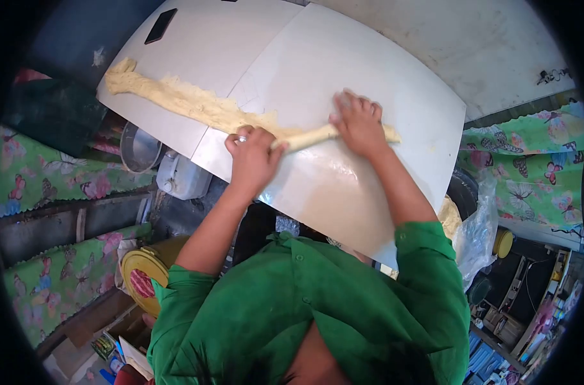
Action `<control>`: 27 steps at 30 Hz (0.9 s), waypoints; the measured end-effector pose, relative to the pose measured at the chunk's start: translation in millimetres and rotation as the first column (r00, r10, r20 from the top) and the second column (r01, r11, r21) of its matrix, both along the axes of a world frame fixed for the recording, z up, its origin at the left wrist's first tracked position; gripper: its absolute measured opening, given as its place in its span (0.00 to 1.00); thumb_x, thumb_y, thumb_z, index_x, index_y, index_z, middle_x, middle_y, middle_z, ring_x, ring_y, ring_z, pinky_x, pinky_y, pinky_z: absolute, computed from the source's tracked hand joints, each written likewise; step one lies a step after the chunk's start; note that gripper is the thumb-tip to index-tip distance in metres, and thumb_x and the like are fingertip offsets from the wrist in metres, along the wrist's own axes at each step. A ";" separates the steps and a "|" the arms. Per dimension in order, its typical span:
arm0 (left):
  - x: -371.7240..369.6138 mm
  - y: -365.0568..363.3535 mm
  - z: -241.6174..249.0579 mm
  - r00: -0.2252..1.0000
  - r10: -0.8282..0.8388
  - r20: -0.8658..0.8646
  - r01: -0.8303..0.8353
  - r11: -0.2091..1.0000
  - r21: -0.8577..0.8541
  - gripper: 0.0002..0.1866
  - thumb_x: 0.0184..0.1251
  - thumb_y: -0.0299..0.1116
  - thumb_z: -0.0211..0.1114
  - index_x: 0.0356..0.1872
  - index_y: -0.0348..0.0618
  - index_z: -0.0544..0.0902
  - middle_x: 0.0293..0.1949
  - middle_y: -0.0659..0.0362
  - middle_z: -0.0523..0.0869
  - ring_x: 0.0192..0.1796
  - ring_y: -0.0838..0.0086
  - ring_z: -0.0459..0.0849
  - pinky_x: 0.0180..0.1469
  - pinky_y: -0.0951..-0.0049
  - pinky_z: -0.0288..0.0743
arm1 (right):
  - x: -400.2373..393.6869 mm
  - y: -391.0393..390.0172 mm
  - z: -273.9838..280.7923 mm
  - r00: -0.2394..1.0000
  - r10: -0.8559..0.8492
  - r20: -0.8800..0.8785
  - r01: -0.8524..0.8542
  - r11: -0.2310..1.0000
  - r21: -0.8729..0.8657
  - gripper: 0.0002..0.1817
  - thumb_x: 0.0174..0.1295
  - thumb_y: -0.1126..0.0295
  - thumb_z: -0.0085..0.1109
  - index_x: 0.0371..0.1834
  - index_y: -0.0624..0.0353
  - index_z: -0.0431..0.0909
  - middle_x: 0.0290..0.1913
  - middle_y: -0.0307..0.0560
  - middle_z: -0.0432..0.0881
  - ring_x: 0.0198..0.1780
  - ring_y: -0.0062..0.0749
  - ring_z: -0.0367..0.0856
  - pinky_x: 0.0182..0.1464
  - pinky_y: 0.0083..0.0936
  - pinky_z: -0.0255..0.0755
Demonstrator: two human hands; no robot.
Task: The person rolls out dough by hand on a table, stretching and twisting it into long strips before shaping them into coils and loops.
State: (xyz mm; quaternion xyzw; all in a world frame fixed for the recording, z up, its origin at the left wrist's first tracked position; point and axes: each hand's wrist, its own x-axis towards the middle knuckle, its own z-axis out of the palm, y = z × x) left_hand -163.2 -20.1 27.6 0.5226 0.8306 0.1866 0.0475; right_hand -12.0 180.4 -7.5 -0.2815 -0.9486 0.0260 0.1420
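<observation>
A long strip of pale yellow dough (195, 106) stretches across the white tabletop. Its left part is flat with a ragged far edge, while the right part is a narrow roll. My left hand (256, 157), with a ring on one finger, has its fingers curled over the dough where the flat part meets the roll. Farther right, my right hand (359, 125) rests palm down across the roll, fingers somewhat spread and slightly blurred. The roll's tip shows just beyond that hand.
A dark phone (161, 26) lies at the far left of the white table (330, 212). Below the table's left edge are a white jug (183, 176), a metal pot (139, 147) and a yellow bucket (144, 263). A plastic bag (478, 224) hangs by a dough-filled container at right.
</observation>
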 end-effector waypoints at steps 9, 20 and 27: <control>-11.5 -13.2 -25.1 0.938 -0.189 -0.291 0.235 0.963 0.132 0.20 0.54 0.42 0.68 0.48 0.47 0.80 0.43 0.65 0.80 0.52 0.68 0.74 0.56 0.51 0.58 | -5.1 -28.8 16.6 0.930 0.368 0.002 -0.364 0.919 -0.150 0.23 0.63 0.55 0.52 0.61 0.43 0.73 0.50 0.43 0.74 0.51 0.37 0.70 0.56 0.37 0.61; -26.8 -9.5 -16.1 0.975 -0.212 -0.067 0.222 0.936 0.274 0.14 0.56 0.38 0.66 0.42 0.45 0.80 0.43 0.59 0.78 0.49 0.66 0.75 0.58 0.54 0.58 | -15.1 -15.5 21.5 0.894 0.430 -0.124 -0.448 0.856 -0.259 0.20 0.63 0.52 0.54 0.54 0.45 0.80 0.39 0.40 0.75 0.45 0.34 0.71 0.50 0.30 0.62; -49.4 -12.4 -8.5 0.995 0.033 -0.097 -0.016 0.985 0.171 0.14 0.55 0.37 0.67 0.40 0.45 0.79 0.49 0.53 0.73 0.56 0.58 0.66 0.59 0.53 0.53 | -43.3 2.5 17.3 0.979 0.195 -0.053 -0.202 0.963 -0.177 0.13 0.62 0.59 0.54 0.45 0.51 0.80 0.40 0.41 0.75 0.46 0.37 0.72 0.49 0.34 0.62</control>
